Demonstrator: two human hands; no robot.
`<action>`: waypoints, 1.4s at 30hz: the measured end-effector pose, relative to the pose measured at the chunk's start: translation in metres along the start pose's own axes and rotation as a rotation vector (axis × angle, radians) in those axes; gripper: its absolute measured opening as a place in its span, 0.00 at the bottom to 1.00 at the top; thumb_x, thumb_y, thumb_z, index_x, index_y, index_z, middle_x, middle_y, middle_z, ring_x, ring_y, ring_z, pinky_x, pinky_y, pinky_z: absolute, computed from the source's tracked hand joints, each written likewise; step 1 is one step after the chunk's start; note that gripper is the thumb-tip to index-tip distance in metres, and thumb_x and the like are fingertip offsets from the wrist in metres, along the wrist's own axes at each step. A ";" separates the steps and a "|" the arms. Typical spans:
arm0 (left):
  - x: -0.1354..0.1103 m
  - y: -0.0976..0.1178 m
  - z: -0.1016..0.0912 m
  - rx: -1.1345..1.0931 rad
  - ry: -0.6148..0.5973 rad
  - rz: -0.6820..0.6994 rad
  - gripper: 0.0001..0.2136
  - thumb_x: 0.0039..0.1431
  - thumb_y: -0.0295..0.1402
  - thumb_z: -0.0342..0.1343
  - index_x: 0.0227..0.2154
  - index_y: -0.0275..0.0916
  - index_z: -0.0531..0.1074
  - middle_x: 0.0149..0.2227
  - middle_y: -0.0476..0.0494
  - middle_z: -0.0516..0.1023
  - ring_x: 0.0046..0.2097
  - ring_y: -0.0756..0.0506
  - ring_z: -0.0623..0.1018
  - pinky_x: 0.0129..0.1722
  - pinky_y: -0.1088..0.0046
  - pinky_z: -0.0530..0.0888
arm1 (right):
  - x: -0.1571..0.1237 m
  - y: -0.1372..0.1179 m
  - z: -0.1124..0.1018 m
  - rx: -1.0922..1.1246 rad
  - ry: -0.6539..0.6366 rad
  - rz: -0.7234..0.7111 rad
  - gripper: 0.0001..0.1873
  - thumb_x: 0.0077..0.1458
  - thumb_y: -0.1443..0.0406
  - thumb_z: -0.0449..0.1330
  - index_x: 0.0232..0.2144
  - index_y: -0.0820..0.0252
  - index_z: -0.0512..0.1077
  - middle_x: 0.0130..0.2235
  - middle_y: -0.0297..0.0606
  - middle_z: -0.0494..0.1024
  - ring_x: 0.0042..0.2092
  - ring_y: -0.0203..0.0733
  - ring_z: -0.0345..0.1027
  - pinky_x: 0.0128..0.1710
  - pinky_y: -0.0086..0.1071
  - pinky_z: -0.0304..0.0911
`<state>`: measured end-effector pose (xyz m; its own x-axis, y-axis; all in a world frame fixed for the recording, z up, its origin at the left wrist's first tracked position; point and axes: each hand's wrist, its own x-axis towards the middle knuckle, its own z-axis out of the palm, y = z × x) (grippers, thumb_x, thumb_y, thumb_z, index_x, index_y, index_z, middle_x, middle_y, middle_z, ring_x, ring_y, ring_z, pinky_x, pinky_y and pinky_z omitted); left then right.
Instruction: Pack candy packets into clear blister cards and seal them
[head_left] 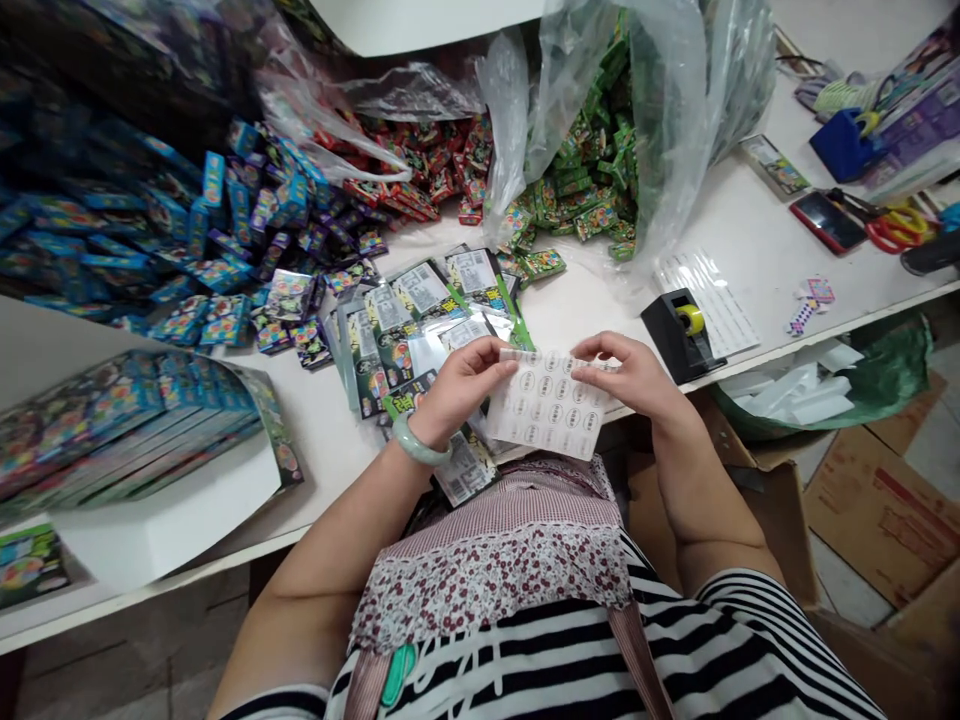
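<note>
A white sheet of round stickers (551, 405) is stretched between my two hands above the table's front edge. My left hand (469, 385) pinches its upper left corner between thumb and fingers. At the upper right corner, my right hand (622, 375) grips it the same way. Behind and left of the sheet lies a spread of flat printed packages (397, 325) in black and green, some with barcode labels. One of them (465, 470) lies partly below my left wrist. Right of my right hand stands a black tape dispenser (679, 340) with a yellow roll.
Small blue boxes (112, 240), purple boxes (289, 225), red boxes (450, 160) and green boxes (592, 180) are heaped at the back, partly in clear bags. A packed carton (247, 440) stands left. Scissors (900, 228) and a phone (827, 222) lie right; paper scraps (806, 385) fill a green bag below.
</note>
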<state>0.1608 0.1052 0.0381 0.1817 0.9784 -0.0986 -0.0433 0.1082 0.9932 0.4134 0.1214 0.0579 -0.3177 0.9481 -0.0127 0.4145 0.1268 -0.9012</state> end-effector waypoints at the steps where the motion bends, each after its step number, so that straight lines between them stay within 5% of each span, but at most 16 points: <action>1: 0.002 -0.001 -0.002 0.006 0.020 -0.008 0.12 0.48 0.38 0.67 0.31 0.38 0.72 0.29 0.51 0.72 0.31 0.51 0.70 0.33 0.76 0.68 | -0.001 0.007 -0.007 -0.015 0.006 -0.018 0.20 0.50 0.55 0.66 0.43 0.58 0.75 0.43 0.41 0.80 0.45 0.45 0.73 0.44 0.39 0.67; 6: 0.017 -0.003 -0.012 -0.040 0.129 -0.118 0.15 0.40 0.39 0.68 0.28 0.39 0.69 0.26 0.52 0.70 0.28 0.52 0.68 0.27 0.78 0.65 | -0.015 0.061 -0.030 -0.315 -0.046 -0.012 0.16 0.54 0.62 0.62 0.46 0.56 0.74 0.50 0.44 0.78 0.54 0.51 0.69 0.56 0.50 0.63; 9: 0.026 -0.002 -0.013 -0.044 0.136 -0.186 0.16 0.38 0.38 0.67 0.28 0.39 0.68 0.26 0.53 0.70 0.26 0.52 0.67 0.25 0.79 0.64 | -0.021 0.086 -0.022 -0.508 -0.195 -0.035 0.21 0.49 0.69 0.62 0.48 0.57 0.73 0.55 0.45 0.75 0.59 0.55 0.64 0.59 0.50 0.60; 12: 0.034 -0.002 -0.011 -0.041 0.128 -0.223 0.16 0.37 0.37 0.66 0.27 0.39 0.67 0.26 0.53 0.70 0.27 0.52 0.67 0.25 0.79 0.64 | -0.024 0.096 -0.011 -0.599 -0.174 -0.011 0.21 0.51 0.71 0.60 0.48 0.58 0.73 0.51 0.45 0.78 0.55 0.54 0.66 0.55 0.48 0.63; 16: 0.047 -0.008 -0.004 0.000 0.150 -0.233 0.15 0.39 0.36 0.64 0.29 0.38 0.67 0.27 0.52 0.70 0.27 0.52 0.69 0.26 0.78 0.65 | -0.035 0.088 -0.021 -0.579 0.154 0.044 0.18 0.53 0.65 0.61 0.48 0.60 0.73 0.48 0.47 0.79 0.50 0.54 0.69 0.52 0.47 0.64; 18: 0.056 -0.014 0.005 0.015 0.149 -0.224 0.14 0.40 0.35 0.63 0.29 0.39 0.66 0.26 0.52 0.70 0.27 0.51 0.69 0.26 0.78 0.66 | -0.046 0.076 -0.034 -0.508 0.413 0.007 0.20 0.55 0.62 0.61 0.50 0.58 0.71 0.51 0.47 0.77 0.51 0.54 0.68 0.52 0.47 0.64; 20: 0.065 -0.021 0.020 0.047 0.133 -0.219 0.12 0.42 0.34 0.61 0.29 0.39 0.65 0.26 0.52 0.70 0.27 0.50 0.70 0.27 0.77 0.66 | -0.055 0.061 -0.045 -0.446 0.529 -0.080 0.21 0.56 0.59 0.62 0.52 0.56 0.70 0.53 0.46 0.76 0.54 0.54 0.66 0.54 0.49 0.63; 23: 0.080 -0.036 0.050 0.128 0.080 -0.232 0.10 0.45 0.34 0.58 0.30 0.40 0.64 0.26 0.52 0.69 0.26 0.50 0.70 0.27 0.76 0.66 | -0.055 0.048 -0.047 -0.428 0.316 -0.184 0.20 0.55 0.60 0.64 0.51 0.52 0.71 0.54 0.43 0.76 0.57 0.53 0.65 0.58 0.49 0.60; 27: 0.094 -0.055 0.079 0.243 0.035 -0.250 0.07 0.48 0.32 0.57 0.30 0.39 0.65 0.23 0.54 0.66 0.23 0.50 0.66 0.26 0.75 0.64 | -0.036 0.061 -0.026 -0.519 0.021 -0.096 0.16 0.54 0.66 0.64 0.47 0.57 0.74 0.53 0.44 0.77 0.54 0.54 0.66 0.56 0.48 0.61; 33: 0.096 -0.053 0.080 0.459 -0.043 -0.215 0.18 0.48 0.23 0.57 0.45 0.35 0.70 0.28 0.49 0.70 0.34 0.43 0.73 0.42 0.64 0.72 | -0.021 0.089 -0.001 -0.653 -0.049 0.040 0.19 0.55 0.70 0.64 0.50 0.60 0.74 0.55 0.49 0.73 0.57 0.55 0.63 0.56 0.47 0.61; 36: 0.082 -0.043 0.073 0.714 -0.111 0.017 0.21 0.51 0.21 0.55 0.51 0.34 0.69 0.43 0.37 0.73 0.51 0.37 0.72 0.57 0.56 0.67 | -0.022 0.090 -0.001 -0.666 -0.084 0.034 0.19 0.55 0.68 0.64 0.50 0.61 0.75 0.53 0.50 0.73 0.56 0.55 0.63 0.56 0.47 0.61; 39: 0.061 -0.037 0.070 1.027 -0.362 0.286 0.15 0.59 0.24 0.50 0.48 0.35 0.71 0.50 0.33 0.71 0.55 0.35 0.69 0.57 0.53 0.68 | -0.021 0.093 -0.008 -0.601 -0.112 -0.029 0.17 0.57 0.65 0.63 0.50 0.59 0.76 0.52 0.48 0.74 0.55 0.53 0.64 0.57 0.47 0.62; 42: 0.042 -0.038 0.071 1.144 -0.604 0.379 0.15 0.63 0.25 0.48 0.50 0.37 0.72 0.52 0.33 0.71 0.55 0.36 0.69 0.57 0.53 0.70 | -0.017 0.099 -0.023 -0.497 -0.006 -0.036 0.14 0.62 0.65 0.57 0.48 0.59 0.77 0.50 0.47 0.76 0.53 0.48 0.68 0.57 0.43 0.62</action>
<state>0.2396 0.1297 0.0005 0.7548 0.6532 -0.0602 0.5968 -0.6456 0.4765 0.4793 0.1246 -0.0217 -0.3435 0.9391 0.0107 0.7589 0.2843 -0.5859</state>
